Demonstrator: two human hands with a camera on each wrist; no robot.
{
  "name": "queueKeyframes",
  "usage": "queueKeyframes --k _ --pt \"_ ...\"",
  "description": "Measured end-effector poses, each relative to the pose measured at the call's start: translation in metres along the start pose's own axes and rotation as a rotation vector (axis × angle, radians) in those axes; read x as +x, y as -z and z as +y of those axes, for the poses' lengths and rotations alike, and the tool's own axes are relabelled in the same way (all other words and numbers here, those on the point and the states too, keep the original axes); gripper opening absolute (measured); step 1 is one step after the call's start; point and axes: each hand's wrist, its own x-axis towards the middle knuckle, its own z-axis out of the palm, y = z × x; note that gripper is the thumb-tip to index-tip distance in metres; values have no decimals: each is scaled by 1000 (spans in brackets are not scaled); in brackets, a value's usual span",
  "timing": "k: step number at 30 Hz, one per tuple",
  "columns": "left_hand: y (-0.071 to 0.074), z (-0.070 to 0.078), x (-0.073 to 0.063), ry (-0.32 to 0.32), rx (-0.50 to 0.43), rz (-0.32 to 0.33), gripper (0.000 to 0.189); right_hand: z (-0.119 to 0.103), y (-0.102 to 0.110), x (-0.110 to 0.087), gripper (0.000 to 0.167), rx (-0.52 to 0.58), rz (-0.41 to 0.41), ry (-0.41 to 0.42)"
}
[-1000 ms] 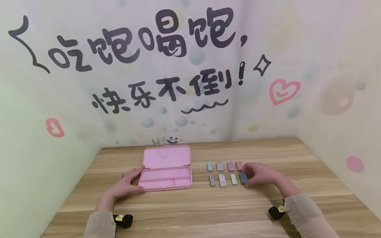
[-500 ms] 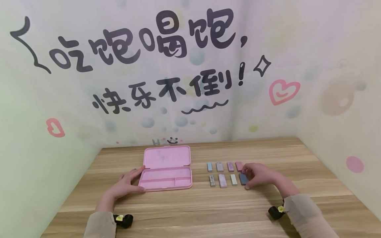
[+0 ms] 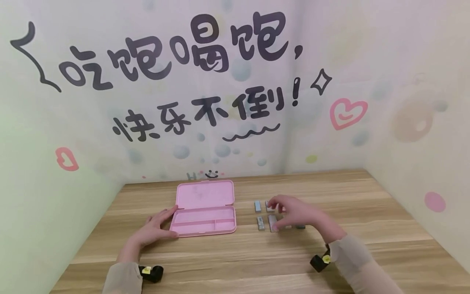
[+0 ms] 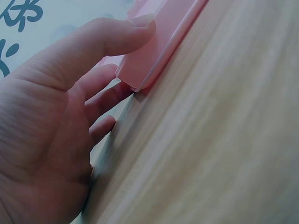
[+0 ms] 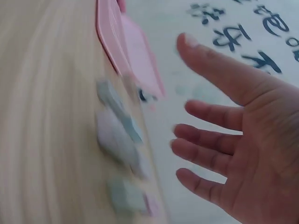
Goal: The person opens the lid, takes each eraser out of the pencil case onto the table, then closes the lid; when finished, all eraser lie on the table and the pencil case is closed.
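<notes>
A pink pencil case (image 3: 198, 235) lies with its lid up on the wooden table. My left hand (image 3: 156, 229) holds its left end, thumb at the front corner and index finger near the hinge; in the left wrist view the thumb lies against the pink wall. My right hand (image 3: 299, 212) hovers over two rows of small eraser-like blocks, fingers spread with nothing between them in the right wrist view. A light blue block (image 3: 258, 206), a grey patterned block (image 3: 260, 223) and a pale lilac block (image 3: 273, 223) show; others are partly hidden beneath this hand.
A printed cloth wall (image 3: 205, 155) stands behind the wooden table (image 3: 227, 265), with more walls at left and right. The case's tray has several compartments split by low dividers. Black cameras (image 3: 152, 273) are strapped at both wrists.
My right hand has left the dark blue block at the right end and moved left over the middle of the rows. My left hand stays on the case.
</notes>
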Motion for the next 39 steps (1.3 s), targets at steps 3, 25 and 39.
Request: queueKeyframes --k 3,25,39 --pt "0 1 0 7 -1 -3 94 -11 -15 13 68 53 13 -16" --pt "-3 0 5 -8 11 -8 95 -49 -104 78 99 596 203 -295" --pt "-2 -3 1 12 5 2 95 -51 -108 82 90 326 144 -150"
